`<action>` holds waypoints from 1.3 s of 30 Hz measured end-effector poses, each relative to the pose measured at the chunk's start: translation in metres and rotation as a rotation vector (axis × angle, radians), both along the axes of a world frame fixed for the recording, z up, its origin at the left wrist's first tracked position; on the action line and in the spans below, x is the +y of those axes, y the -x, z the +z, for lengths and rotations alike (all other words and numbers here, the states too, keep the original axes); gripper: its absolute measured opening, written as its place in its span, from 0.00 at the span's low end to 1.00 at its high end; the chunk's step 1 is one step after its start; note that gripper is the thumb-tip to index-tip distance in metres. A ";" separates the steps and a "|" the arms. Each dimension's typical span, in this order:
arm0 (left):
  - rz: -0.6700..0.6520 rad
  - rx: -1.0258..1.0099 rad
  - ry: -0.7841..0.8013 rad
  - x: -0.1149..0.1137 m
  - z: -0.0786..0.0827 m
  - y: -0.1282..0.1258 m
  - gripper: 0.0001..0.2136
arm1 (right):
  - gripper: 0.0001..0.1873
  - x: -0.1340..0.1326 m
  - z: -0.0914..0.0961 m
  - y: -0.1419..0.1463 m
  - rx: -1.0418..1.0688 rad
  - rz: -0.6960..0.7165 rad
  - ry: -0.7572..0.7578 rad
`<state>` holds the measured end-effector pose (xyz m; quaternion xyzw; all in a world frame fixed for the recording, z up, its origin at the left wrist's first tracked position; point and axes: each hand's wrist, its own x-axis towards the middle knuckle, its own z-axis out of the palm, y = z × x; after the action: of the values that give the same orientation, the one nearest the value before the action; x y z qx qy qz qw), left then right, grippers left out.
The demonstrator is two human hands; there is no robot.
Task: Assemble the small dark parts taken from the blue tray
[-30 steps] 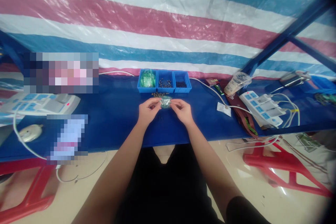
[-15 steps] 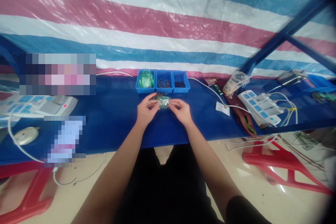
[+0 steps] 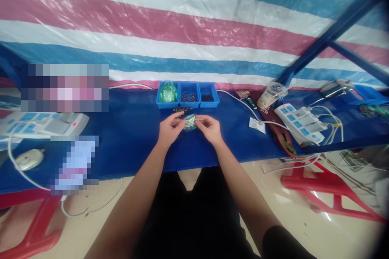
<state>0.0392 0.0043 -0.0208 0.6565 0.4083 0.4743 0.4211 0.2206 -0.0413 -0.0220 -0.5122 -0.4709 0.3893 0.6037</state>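
My left hand [image 3: 169, 130] and my right hand [image 3: 208, 128] meet over the blue table [image 3: 127, 137], fingers pinched on a small greenish part [image 3: 190, 122] held between them. Just beyond it lies a little heap of dark small pieces [image 3: 182, 110]. Behind that stand three blue bins in a row: the left bin [image 3: 167, 94] holds green parts, the middle bin [image 3: 189, 96] dark pieces, the right bin [image 3: 208, 96] black bits.
A white power strip [image 3: 299, 124] with plugs and cables, a plastic cup [image 3: 271, 94] and a small white packet [image 3: 257, 125] lie to the right. Another power strip [image 3: 42, 122] and a round pale object [image 3: 28, 158] are at left. Red stools [image 3: 328, 188] stand below. A striped tarp hangs behind.
Both hands stay together on the greenish part; it has tilted slightly and the fingers have shifted a little. The view has drifted slightly.
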 end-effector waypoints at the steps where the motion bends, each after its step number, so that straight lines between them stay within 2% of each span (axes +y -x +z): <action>1: -0.008 0.020 -0.014 0.000 0.000 0.000 0.21 | 0.18 -0.001 0.000 0.000 -0.010 0.003 -0.015; 5: -0.033 0.118 -0.088 0.000 0.000 0.000 0.17 | 0.17 -0.001 0.001 0.000 0.010 0.033 -0.061; 9: -0.078 0.197 -0.089 -0.001 -0.002 0.000 0.13 | 0.27 0.000 0.003 0.002 0.086 0.007 -0.081; 11: -0.103 0.174 -0.058 -0.002 -0.003 0.000 0.11 | 0.30 0.000 0.003 0.004 0.135 0.006 -0.068; 14: -0.118 0.033 0.028 -0.001 -0.002 -0.001 0.10 | 0.32 0.002 0.003 0.006 0.176 0.045 -0.041; 17: -0.089 -0.102 0.105 0.000 -0.001 -0.001 0.10 | 0.26 0.003 0.001 0.005 0.143 0.038 -0.033; 21: -0.071 -0.135 0.129 0.002 -0.001 -0.002 0.11 | 0.14 0.005 -0.004 0.003 0.005 -0.016 -0.031; 25: -0.029 -0.036 -0.037 0.001 -0.001 -0.002 0.08 | 0.15 0.004 -0.004 0.002 0.018 -0.051 -0.001; 28: 0.025 0.033 -0.151 0.002 -0.001 -0.002 0.06 | 0.17 0.003 0.000 0.003 0.089 -0.002 0.042; 32: 0.032 -0.019 -0.083 0.001 -0.003 -0.001 0.08 | 0.19 0.002 0.006 0.002 0.110 0.068 0.023; 36: -0.023 -0.012 -0.054 0.001 -0.004 0.001 0.08 | 0.18 0.001 0.005 0.001 0.086 0.001 0.038; 39: 0.005 0.017 -0.077 0.000 -0.003 0.001 0.08 | 0.18 0.002 0.002 0.003 0.093 -0.005 0.024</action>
<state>0.0383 0.0047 -0.0237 0.6752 0.3948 0.4852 0.3909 0.2178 -0.0389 -0.0200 -0.5019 -0.4365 0.4166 0.6197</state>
